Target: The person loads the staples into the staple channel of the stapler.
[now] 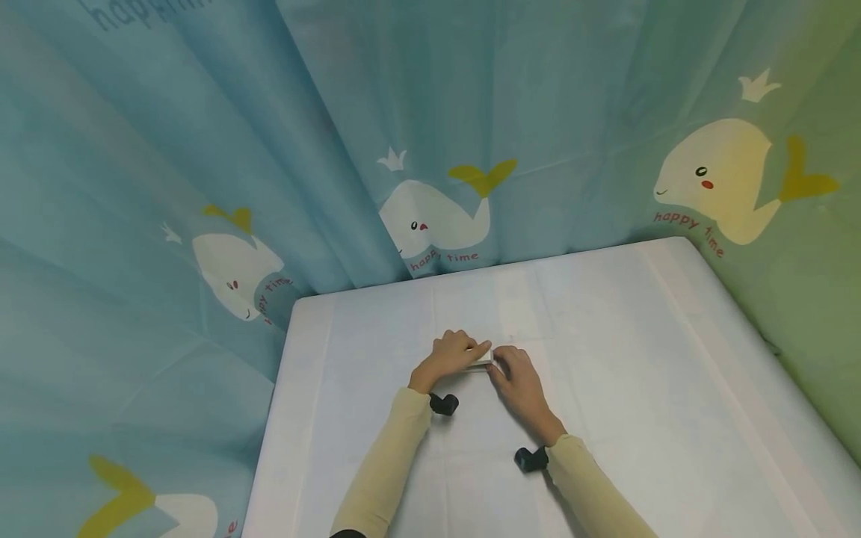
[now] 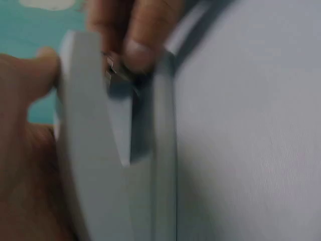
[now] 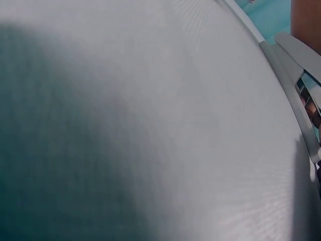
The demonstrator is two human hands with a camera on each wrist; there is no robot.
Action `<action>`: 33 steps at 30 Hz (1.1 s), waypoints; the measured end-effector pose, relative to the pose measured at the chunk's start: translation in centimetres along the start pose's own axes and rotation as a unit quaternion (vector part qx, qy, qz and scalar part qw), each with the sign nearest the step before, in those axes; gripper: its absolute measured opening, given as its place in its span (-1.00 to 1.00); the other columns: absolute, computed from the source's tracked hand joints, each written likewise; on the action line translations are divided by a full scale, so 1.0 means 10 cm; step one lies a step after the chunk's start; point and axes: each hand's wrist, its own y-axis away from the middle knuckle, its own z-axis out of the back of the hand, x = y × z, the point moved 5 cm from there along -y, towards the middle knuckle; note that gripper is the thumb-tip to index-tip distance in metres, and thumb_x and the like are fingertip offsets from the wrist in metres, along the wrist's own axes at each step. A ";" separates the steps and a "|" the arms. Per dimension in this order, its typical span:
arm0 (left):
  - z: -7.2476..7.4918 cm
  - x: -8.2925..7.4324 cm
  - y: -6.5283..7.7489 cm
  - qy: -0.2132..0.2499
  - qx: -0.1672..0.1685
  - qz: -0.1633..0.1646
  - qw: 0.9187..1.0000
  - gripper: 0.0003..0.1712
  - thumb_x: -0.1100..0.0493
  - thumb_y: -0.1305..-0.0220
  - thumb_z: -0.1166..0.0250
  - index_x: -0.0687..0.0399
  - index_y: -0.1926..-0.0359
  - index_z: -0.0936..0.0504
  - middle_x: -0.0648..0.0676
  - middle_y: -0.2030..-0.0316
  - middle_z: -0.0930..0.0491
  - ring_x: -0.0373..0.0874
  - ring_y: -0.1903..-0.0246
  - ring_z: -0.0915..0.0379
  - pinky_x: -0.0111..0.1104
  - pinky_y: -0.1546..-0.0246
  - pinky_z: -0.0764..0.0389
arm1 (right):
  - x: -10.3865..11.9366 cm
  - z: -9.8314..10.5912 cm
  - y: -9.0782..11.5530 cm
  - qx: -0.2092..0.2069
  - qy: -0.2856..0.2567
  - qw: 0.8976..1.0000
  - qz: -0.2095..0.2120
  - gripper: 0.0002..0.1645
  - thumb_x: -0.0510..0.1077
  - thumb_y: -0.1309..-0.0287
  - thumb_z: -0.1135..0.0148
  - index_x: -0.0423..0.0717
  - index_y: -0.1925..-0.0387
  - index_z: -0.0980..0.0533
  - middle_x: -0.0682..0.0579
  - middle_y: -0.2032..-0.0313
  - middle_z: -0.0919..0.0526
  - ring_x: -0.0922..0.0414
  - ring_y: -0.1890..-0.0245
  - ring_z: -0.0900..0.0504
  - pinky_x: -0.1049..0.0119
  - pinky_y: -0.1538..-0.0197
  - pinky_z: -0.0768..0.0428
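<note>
Near the middle of the table is a flat white case (image 1: 480,361) made of two slabs, with a gap between them. In the left wrist view the case (image 2: 93,135) stands close up, its gap dark toward the top. My left hand (image 1: 452,354) grips its left side, thumb laid along the top. My right hand (image 1: 518,381) is at its right end, thumb and fingers pinching there. Fingers (image 2: 145,37) of that hand reach the gap, by a small dark, shiny part too blurred to name. In the right wrist view a mirror-like surface (image 3: 312,100) shows inside the case.
A white cloth covers the table (image 1: 625,359). Blue-green curtains (image 1: 572,134) printed with whales hang behind its far edge and at both sides. Each wrist carries a black camera mount (image 1: 531,459) close to the cloth.
</note>
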 end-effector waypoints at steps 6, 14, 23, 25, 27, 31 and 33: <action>-0.02 0.02 -0.06 0.012 0.005 -0.013 1.000 -0.27 -0.31 -0.54 -0.05 -0.03 0.72 -0.54 -0.11 0.64 -0.28 -0.18 0.47 -0.18 -0.25 0.32 -0.14 | -0.01 -0.01 0.00 0.003 0.007 1.000 -0.011 -0.68 -0.21 -0.25 -0.45 -0.16 -0.01 -0.60 -0.11 -0.06 -0.71 -0.08 -0.07 -0.60 -0.04 -0.16 -0.57; -0.01 0.00 -0.07 -0.002 -0.008 -0.012 1.000 -0.34 -0.29 -0.52 -0.11 -0.01 0.54 -0.81 -0.12 0.61 -0.42 -0.19 0.44 -0.26 -0.22 0.27 -0.22 | -0.01 -0.01 0.01 0.011 0.000 1.000 -0.021 -0.64 -0.20 -0.23 -0.46 -0.19 -0.03 -0.60 -0.12 -0.04 -0.71 -0.09 -0.08 -0.61 -0.03 -0.19 -0.57; -0.09 0.04 -0.05 -0.037 -0.040 -0.003 0.999 -0.35 -0.34 -0.57 0.01 -0.01 0.13 -0.84 0.01 0.15 -0.74 -0.05 0.13 -0.52 -0.04 0.05 -0.44 | -0.01 -0.01 -0.02 0.004 -0.001 1.000 0.003 -0.65 -0.24 -0.21 -0.47 -0.20 0.00 -0.60 -0.13 0.00 -0.72 -0.10 -0.04 -0.62 -0.05 -0.15 -0.57; -0.09 0.04 -0.02 -0.055 -0.049 -0.005 0.997 -0.33 -0.33 -0.59 0.07 -0.01 0.05 -0.81 0.04 0.10 -0.73 -0.03 0.09 -0.54 -0.03 0.02 -0.47 | 0.00 0.01 -0.05 0.017 -0.011 1.000 0.007 -0.67 -0.25 -0.23 -0.45 -0.20 -0.01 -0.59 -0.13 -0.01 -0.72 -0.11 -0.05 -0.61 -0.06 -0.17 -0.56; -0.09 0.06 0.02 -0.069 -0.065 -0.010 0.995 -0.35 -0.32 -0.61 0.08 -0.02 0.03 -0.79 0.04 0.13 -0.72 -0.04 0.13 -0.54 -0.05 0.05 -0.49 | 0.00 0.01 -0.07 0.038 -0.021 0.999 0.006 -0.69 -0.27 -0.25 -0.43 -0.21 -0.01 -0.59 -0.15 -0.03 -0.71 -0.12 -0.08 -0.61 -0.07 -0.21 -0.54; -0.09 0.11 0.13 -0.075 -0.087 -0.017 0.993 -0.43 -0.27 -0.61 0.05 -0.02 0.01 -0.74 0.02 0.15 -0.70 -0.07 0.16 -0.54 -0.09 0.08 -0.50 | -0.04 0.04 -0.08 0.084 -0.036 0.996 -0.003 -0.74 -0.26 -0.34 -0.35 -0.17 -0.03 -0.59 -0.12 -0.05 -0.70 -0.11 -0.14 -0.61 -0.08 -0.27 -0.54; -0.09 0.15 0.19 -0.072 -0.093 -0.018 0.993 -0.46 -0.25 -0.61 0.03 0.00 -0.03 -0.71 0.03 0.09 -0.70 -0.04 0.10 -0.57 -0.08 0.05 -0.51 | -0.08 0.08 -0.07 0.102 -0.044 0.994 -0.005 -0.76 -0.25 -0.37 -0.33 -0.14 -0.03 -0.60 -0.09 -0.05 -0.71 -0.10 -0.15 -0.62 -0.10 -0.27 -0.55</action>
